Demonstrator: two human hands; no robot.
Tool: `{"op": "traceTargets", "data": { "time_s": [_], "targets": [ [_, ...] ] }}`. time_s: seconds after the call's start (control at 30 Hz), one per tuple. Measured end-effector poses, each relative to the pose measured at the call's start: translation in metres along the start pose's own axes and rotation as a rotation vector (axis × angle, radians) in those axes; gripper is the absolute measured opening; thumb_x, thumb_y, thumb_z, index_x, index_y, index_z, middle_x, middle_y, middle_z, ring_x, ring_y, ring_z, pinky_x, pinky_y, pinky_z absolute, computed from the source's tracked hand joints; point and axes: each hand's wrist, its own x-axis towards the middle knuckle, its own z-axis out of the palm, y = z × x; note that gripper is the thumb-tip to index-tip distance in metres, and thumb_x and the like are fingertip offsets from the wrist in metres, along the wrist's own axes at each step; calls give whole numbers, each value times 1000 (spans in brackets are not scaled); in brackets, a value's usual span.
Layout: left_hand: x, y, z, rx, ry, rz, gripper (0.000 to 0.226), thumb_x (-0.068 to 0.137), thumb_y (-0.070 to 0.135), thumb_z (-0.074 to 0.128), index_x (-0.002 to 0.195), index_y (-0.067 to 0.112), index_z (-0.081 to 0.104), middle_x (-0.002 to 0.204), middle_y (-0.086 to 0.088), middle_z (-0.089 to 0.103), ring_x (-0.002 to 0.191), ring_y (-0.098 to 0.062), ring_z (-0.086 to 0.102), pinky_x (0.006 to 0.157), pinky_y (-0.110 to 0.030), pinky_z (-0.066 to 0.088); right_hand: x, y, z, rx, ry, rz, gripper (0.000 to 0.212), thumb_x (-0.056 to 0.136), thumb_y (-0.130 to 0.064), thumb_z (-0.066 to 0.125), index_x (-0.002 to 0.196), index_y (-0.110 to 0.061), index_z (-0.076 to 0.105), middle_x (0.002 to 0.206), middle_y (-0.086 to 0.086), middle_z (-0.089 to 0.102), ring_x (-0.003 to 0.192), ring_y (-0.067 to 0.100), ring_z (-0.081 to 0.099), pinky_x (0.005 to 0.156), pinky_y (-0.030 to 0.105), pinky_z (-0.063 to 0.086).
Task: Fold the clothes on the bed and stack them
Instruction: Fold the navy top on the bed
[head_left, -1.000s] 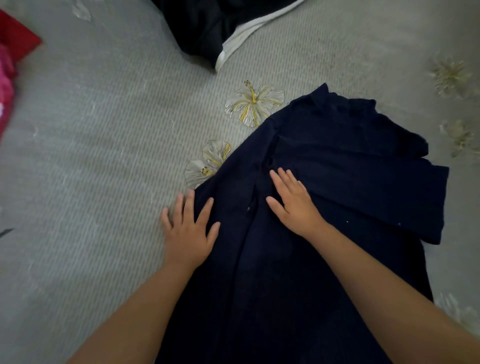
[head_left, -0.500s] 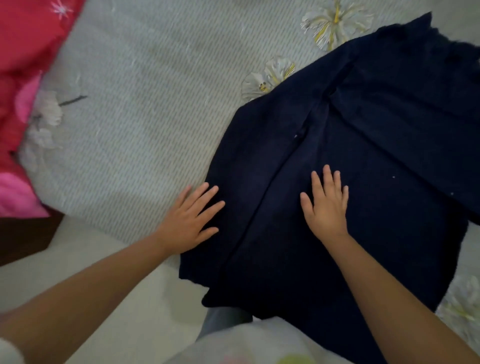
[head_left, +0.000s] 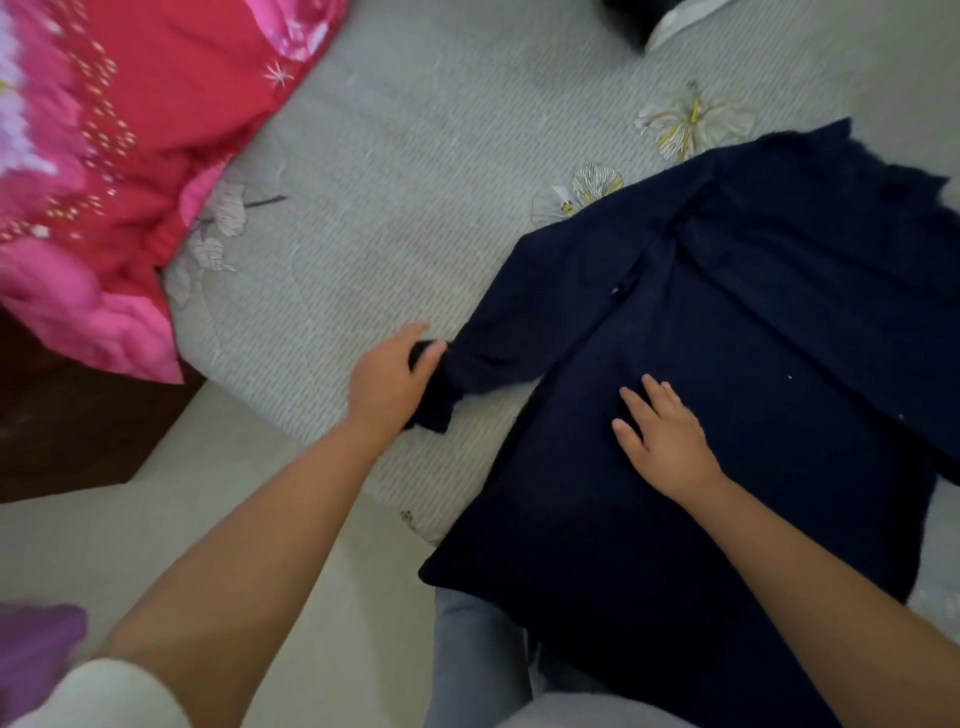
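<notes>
A dark navy garment lies spread on the grey bed, its lower hem hanging over the bed's near edge. My left hand is shut on the end of the garment's left sleeve, which stretches out to the left across the sheet. My right hand rests flat on the garment's middle, fingers apart, pressing the cloth down. Another dark garment with a white edge lies at the top, mostly cut off by the frame.
A red and pink quilt is bunched at the bed's left side. Dark wooden furniture stands below it. Pale floor runs along the bed's near edge. A purple item sits at the bottom left.
My left hand has moved from lying flat at the garment's left edge to gripping the sleeve end and drawing it out leftward. The right hand stays flat on the cloth. The view has shifted.
</notes>
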Motion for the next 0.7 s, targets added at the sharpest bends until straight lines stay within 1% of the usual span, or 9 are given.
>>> {"op": "traceTargets", "data": {
  "time_s": [0.1, 0.17, 0.27, 0.3, 0.37, 0.43, 0.53, 0.6, 0.7],
  "targets": [
    [47, -4, -34, -62, 188, 8, 35, 94, 23, 49, 123, 3, 54, 121, -17, 59, 110, -29, 55, 86, -20, 33, 0, -15, 3, 12, 38, -9, 52, 98, -35, 33, 144, -15, 22, 155, 8, 7, 142, 23, 3, 114, 39, 7],
    [69, -21, -47, -75, 240, -166, 42, 96, 27, 45, 131, 5, 43, 126, -20, 51, 111, -30, 51, 87, -23, 34, 2, -28, 7, 42, 55, -7, 52, 98, -35, 33, 144, -15, 22, 155, 7, 6, 142, 22, 2, 114, 38, 6],
    [74, -47, -52, -6, 158, -353, 55, 92, 23, 51, 137, -2, 30, 135, -29, 31, 121, -37, 38, 100, -33, 29, 10, -54, 11, 88, 68, 12, 52, 98, -33, 35, 144, -15, 22, 154, 8, 6, 142, 22, 2, 114, 37, 6],
    [73, -55, -51, 55, 85, -276, 58, 90, 20, 55, 136, -5, 31, 138, -31, 27, 126, -41, 32, 105, -38, 25, 13, -63, 11, 105, 87, 22, 51, 97, -33, 36, 144, -14, 24, 154, 9, 7, 142, 23, 2, 114, 38, 7],
    [73, -70, -52, 200, -87, 75, 59, 82, 15, 67, 130, -9, 42, 136, -35, 33, 127, -47, 33, 106, -48, 28, 24, -82, 12, 124, 144, 31, 49, 96, -30, 40, 142, -14, 29, 153, 12, 10, 142, 25, 5, 115, 41, 10],
    [78, -83, -54, 365, -182, 509, 55, 66, 14, 81, 113, -6, 61, 122, -31, 53, 112, -48, 51, 90, -55, 44, 31, -95, 13, 135, 189, 30, 47, 96, -27, 43, 139, -12, 34, 153, 12, 14, 141, 28, 8, 114, 45, 13],
    [104, -94, -64, 537, -242, 986, 42, 62, 29, 81, 98, 10, 73, 109, -13, 67, 100, -37, 63, 76, -52, 51, 45, -112, 17, 149, 194, 93, 47, 96, -26, 42, 139, -10, 35, 152, 13, 15, 141, 30, 7, 114, 46, 13],
    [120, -94, -66, 536, -326, 1139, 49, 55, 32, 87, 99, 17, 73, 109, -6, 68, 101, -30, 64, 76, -47, 53, 51, -117, 20, 167, 215, 125, 47, 96, -24, 43, 139, -7, 35, 151, 15, 17, 141, 30, 8, 114, 47, 13],
    [137, -87, -59, 495, -418, 1183, 56, 52, 32, 88, 103, 19, 71, 109, -4, 68, 100, -29, 64, 77, -45, 53, 52, -118, 25, 230, 269, 163, 49, 96, -21, 43, 140, -6, 30, 151, 13, 19, 141, 26, 10, 115, 43, 12]
  ]
}}
